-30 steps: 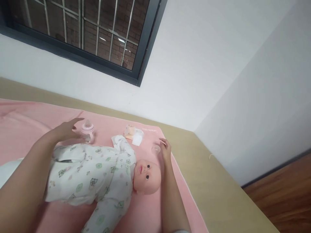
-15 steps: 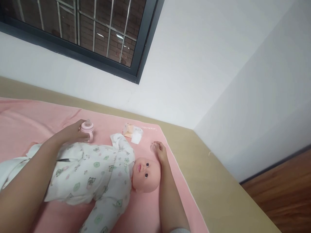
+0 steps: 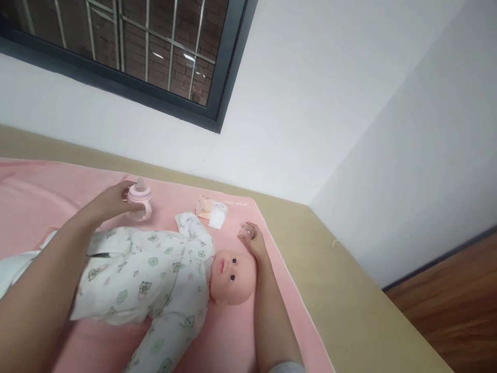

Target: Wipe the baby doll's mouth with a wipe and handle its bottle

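- Rising at the back: white wall (image 3: 295, 103), fitted at upper left with a dark-framed window (image 3: 155, 46); metal bars and brickwork show through the glass.
- Worktop (image 3: 334, 290): pale, wood-toned, meeting the wall.
- Blanket (image 3: 229, 347): pink, spread over the worktop, light edging along its right side.
- Doll (image 3: 178, 280): lying face up on the blanket, dressed in white clothing printed with green and brown figures; head beside the right forearm.
- Left hand (image 3: 112, 202): closed on the bottle (image 3: 139, 196), gripping it from its left side, beyond the doll's torso.
- Right hand (image 3: 256, 242): fingers curled round the clear cap (image 3: 248, 231), gripping it just beyond the doll's head.
- Bottle, detail: roughly upright, pink collar, translucent teat uppermost, handle on the side away from the palm. Whether its base touches the blanket cannot be determined.
- Packet (image 3: 204, 207): orange and white, on the blanket between the two hands, touching neither.
- Cap, detail: transparent, rounded, enclosed between thumb and fingers.
- Lettering (image 3: 237, 203): white, at the blanket's far right corner; too small to read.
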Action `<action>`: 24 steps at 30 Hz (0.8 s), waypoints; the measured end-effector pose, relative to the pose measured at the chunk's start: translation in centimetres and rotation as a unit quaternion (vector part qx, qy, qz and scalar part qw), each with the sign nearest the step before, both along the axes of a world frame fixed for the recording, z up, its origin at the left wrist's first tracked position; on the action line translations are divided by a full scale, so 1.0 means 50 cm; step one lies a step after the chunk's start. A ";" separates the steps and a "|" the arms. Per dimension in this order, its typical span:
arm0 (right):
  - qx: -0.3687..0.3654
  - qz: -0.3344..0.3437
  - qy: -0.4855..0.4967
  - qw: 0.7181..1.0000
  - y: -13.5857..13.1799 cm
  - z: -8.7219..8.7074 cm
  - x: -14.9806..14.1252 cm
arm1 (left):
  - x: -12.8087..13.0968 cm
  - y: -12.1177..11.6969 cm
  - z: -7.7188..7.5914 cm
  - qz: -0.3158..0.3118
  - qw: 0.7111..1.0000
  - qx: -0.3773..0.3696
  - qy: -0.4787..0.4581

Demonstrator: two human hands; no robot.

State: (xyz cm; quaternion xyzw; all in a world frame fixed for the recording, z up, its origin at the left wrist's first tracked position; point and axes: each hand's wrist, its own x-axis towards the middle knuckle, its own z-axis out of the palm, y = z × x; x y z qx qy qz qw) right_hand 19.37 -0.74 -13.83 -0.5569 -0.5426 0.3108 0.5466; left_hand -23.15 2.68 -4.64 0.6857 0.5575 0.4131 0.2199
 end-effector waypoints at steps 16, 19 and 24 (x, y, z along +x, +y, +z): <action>0.177 0.140 0.050 0.973 -0.158 0.330 -0.180 | 0.206 -0.193 0.140 -0.202 0.978 0.037 0.042; 0.187 0.175 0.022 0.966 -0.187 0.338 -0.218 | 0.220 -0.221 0.152 -0.206 0.976 0.024 0.066; 0.178 0.195 -0.023 0.964 -0.193 0.326 -0.243 | 0.229 -0.246 0.165 -0.204 0.976 0.017 0.074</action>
